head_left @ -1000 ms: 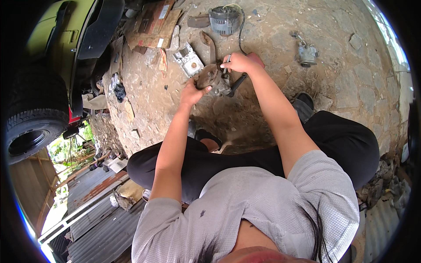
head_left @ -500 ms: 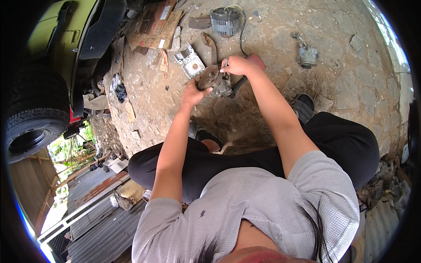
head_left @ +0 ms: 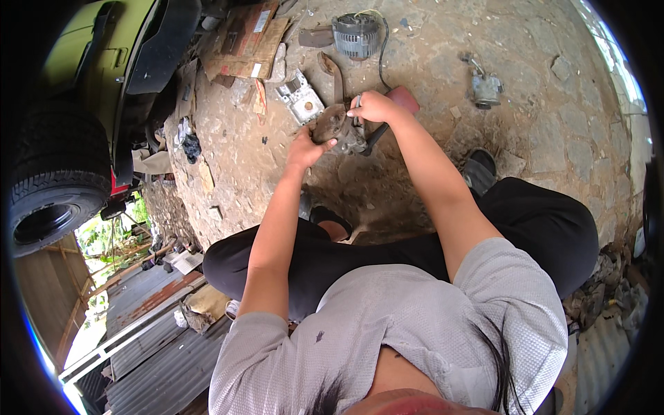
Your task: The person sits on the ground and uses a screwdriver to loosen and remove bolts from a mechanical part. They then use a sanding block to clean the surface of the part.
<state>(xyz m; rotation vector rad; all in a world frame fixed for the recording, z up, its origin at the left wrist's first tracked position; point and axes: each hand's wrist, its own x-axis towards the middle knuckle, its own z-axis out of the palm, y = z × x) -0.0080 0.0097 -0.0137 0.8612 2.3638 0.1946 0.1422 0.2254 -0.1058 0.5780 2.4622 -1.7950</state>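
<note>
A dirty brown-grey metal machine part [head_left: 330, 124], rounded on top, sits on the ground in front of me. My left hand [head_left: 304, 148] grips its near left side, the thumb lying along the near edge. At its upper right edge, my right hand [head_left: 374, 106] is closed in a pinch; what sits between the fingertips is too small to make out. Beside that hand lies a red thing [head_left: 404, 99] with a black cord running up from it. A black bar or handle [head_left: 374, 139] slants down at the metal part's right.
A silver metal housing [head_left: 301, 101] and a curved rusty strip [head_left: 335, 75] lie just beyond. Farther off are an alternator-like finned unit [head_left: 355, 37], a small grey metal part [head_left: 485, 90] and flattened cardboard [head_left: 250, 45]. A green vehicle with a large tyre [head_left: 59, 197] stands at left.
Both hands and the metal part hold almost the same place. The whole view has shifted very slightly.
</note>
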